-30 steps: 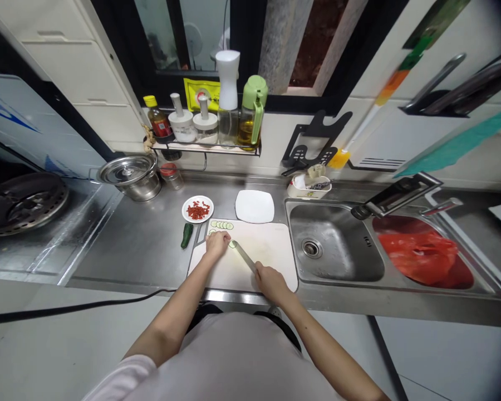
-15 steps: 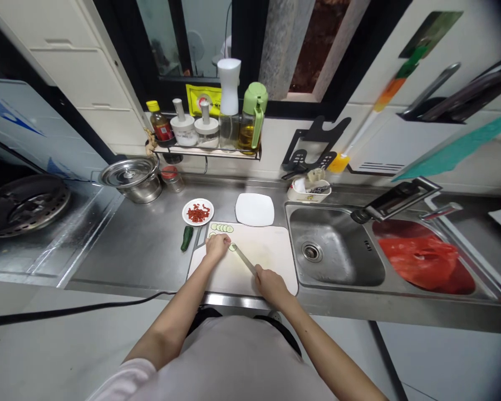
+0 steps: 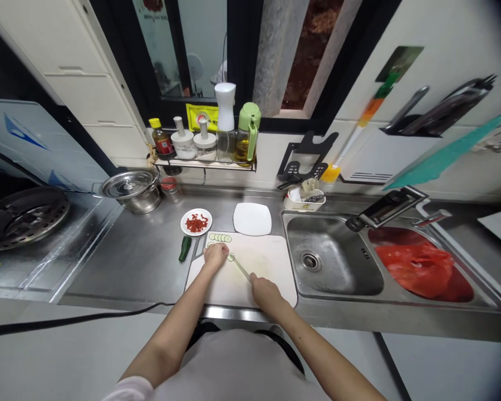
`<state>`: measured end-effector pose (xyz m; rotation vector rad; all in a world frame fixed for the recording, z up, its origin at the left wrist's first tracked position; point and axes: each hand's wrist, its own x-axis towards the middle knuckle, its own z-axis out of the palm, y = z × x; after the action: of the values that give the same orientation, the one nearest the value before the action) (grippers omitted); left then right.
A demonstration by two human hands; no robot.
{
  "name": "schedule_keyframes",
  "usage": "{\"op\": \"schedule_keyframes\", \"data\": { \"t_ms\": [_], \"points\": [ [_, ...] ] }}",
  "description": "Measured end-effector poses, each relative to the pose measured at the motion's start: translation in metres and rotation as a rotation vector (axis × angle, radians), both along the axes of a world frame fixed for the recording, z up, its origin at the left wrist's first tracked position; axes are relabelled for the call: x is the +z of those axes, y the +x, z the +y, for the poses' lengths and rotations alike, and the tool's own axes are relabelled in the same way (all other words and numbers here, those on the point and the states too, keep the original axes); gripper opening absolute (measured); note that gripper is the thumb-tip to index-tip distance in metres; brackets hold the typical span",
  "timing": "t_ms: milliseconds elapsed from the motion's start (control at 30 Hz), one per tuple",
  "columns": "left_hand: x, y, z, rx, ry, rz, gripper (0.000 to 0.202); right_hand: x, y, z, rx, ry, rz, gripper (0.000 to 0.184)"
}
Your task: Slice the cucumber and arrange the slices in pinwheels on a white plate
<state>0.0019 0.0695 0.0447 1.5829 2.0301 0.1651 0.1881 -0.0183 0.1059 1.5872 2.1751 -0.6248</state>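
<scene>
My right hand [image 3: 268,295] is wrapped round the handle of a knife [image 3: 241,268], its blade slanting to the upper left over a white cutting board [image 3: 275,270]. At the blade's tip a pale cucumber slice [image 3: 231,257] lies on the board. My left hand [image 3: 216,256] is closed just left of that slice, fingertips pinched together; what they hold, if anything, is hidden. Behind it runs an overlapping row of cucumber slices [image 3: 220,238], with another slice partly covered by the hand. A dark green cucumber piece [image 3: 185,249] rests on the counter left of the board.
Behind the board stand a plate of chopped red pieces [image 3: 190,230] and a square white plate [image 3: 253,219]. A steel sink [image 3: 334,250] is at the right, a red bag [image 3: 417,270] in its second basin. A lidded pot [image 3: 140,197] stands back left, below a seasoning shelf [image 3: 204,164].
The head view has tilted up slightly, so the counter sits lower in the picture. Both hands stay at nearly the same place on the board, and the blade is still at the slice.
</scene>
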Motion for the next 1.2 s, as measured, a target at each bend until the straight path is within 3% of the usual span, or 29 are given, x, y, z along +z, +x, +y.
{"op": "schedule_keyframes", "data": {
  "t_ms": [667, 1200],
  "points": [
    [0.006, 0.002, -0.002, 0.029, -0.009, -0.007, 0.015, -0.001, -0.002, -0.003, -0.032, -0.010, 0.027, 0.036],
    [-0.004, 0.001, -0.014, 0.076, 0.019, -0.043, 0.024, -0.011, 0.003, -0.012, -0.027, 0.022, 0.024, 0.030]
  ]
}}
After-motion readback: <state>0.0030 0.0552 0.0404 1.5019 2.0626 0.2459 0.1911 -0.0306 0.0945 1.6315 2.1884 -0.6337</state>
